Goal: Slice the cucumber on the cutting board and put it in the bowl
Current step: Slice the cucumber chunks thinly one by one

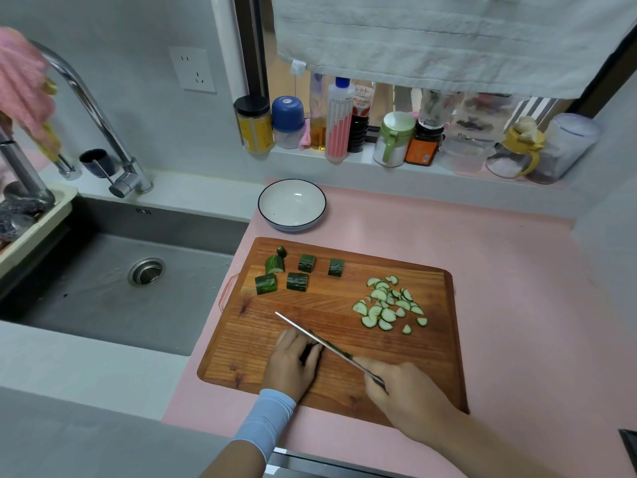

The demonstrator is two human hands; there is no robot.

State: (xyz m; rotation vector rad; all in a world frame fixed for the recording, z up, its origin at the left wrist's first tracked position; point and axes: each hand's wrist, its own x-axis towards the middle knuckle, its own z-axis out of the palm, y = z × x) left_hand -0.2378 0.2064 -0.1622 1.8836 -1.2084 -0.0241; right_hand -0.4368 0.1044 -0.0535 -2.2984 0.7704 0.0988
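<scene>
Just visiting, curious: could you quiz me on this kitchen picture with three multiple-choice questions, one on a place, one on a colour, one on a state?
1. Where does the bowl stand?
A. on the counter beyond the cutting board
B. in the sink
C. on a shelf

2. What colour is the counter surface?
A. green
B. pink
C. black

3. The knife is:
A. lying in the bowl
B. hanging on the wall
C. gripped by the right hand

Answers: A, it sits past the board's far edge; B, pink shows all round the board; C, fingers curl round its handle while the left hand holds a cucumber piece.
</scene>
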